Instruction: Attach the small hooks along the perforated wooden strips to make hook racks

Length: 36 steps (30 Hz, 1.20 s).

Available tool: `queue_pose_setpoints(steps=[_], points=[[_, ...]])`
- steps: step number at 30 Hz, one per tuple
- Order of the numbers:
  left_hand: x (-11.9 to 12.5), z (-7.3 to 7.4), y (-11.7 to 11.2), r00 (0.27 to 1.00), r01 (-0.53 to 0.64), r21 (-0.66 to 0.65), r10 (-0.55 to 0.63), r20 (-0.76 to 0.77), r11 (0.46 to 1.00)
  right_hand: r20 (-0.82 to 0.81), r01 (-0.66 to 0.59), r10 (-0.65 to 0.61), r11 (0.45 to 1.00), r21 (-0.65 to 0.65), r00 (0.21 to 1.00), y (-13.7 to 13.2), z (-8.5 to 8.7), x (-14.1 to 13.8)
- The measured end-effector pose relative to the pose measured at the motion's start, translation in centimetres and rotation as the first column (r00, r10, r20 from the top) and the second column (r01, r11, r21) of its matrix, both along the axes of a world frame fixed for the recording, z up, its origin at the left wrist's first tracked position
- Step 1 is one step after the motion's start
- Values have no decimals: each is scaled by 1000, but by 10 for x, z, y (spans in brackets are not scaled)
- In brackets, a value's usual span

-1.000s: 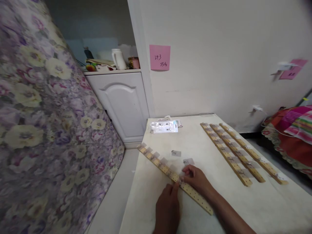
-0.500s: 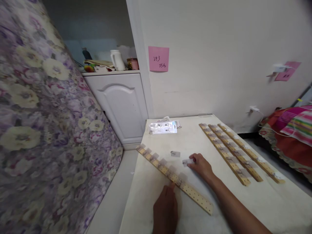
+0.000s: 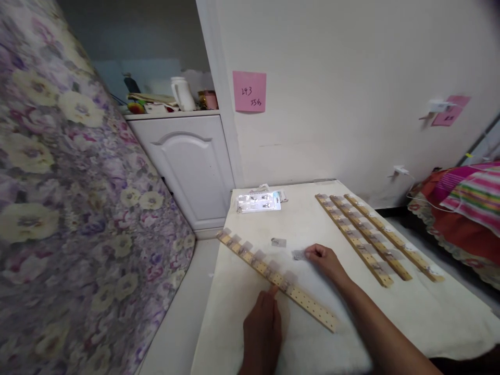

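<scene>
A long wooden perforated strip [image 3: 308, 307] lies slanted on the white table [image 3: 422, 312], its upper half carrying several small clear hook tabs. My left hand [image 3: 261, 328] rests with a fingertip on the strip's near edge, fingers curled. My right hand [image 3: 326, 260] reaches to a small clear hook piece [image 3: 299, 254] on the table and pinches its edge. Another loose hook piece [image 3: 278, 242] lies just beyond.
Three more wooden strips [image 3: 371, 239] fitted with hooks lie side by side at the right. A clear blister pack [image 3: 258, 201] sits at the table's far edge. A floral mattress [image 3: 70, 208] leans at left; a white cabinet [image 3: 187, 161] and colourful bedding [image 3: 469, 208] stand around.
My right hand left the strip and moved away to the loose hook piece. My left hand stayed on the strip. The view shifted slightly.
</scene>
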<state>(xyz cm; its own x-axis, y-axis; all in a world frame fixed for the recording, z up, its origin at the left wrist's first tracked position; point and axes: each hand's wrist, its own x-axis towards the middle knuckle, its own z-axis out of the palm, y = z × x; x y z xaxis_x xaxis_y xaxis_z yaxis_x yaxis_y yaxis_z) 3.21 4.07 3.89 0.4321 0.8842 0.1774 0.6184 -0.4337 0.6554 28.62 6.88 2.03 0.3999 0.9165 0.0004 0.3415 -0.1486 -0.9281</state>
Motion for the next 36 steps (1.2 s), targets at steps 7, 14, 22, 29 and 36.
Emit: queue_pose_setpoints(steps=[7, 14, 22, 29, 36], points=[[-3, -1, -5, 996, 52, 134, -61, 61, 990, -268, -108, 115, 993, 42, 956, -44, 8, 12], [4, -6, -20, 974, 226, 211, -228, -16, 951, -313, -381, 354, 924, -27, 881, -57, 3, -13], [10, -13, -25, 947, 311, 177, -290, -137, 934, -270, -361, 329, 929, -79, 905, -53, 1, -26], [12, -10, -23, 921, 347, 82, -324, -216, 934, -358, -344, 296, 936, -79, 886, -50, -4, -28], [13, -7, -22, 910, 339, 43, -316, -268, 940, -335, -340, 307, 939, -45, 891, -53, -2, -31]])
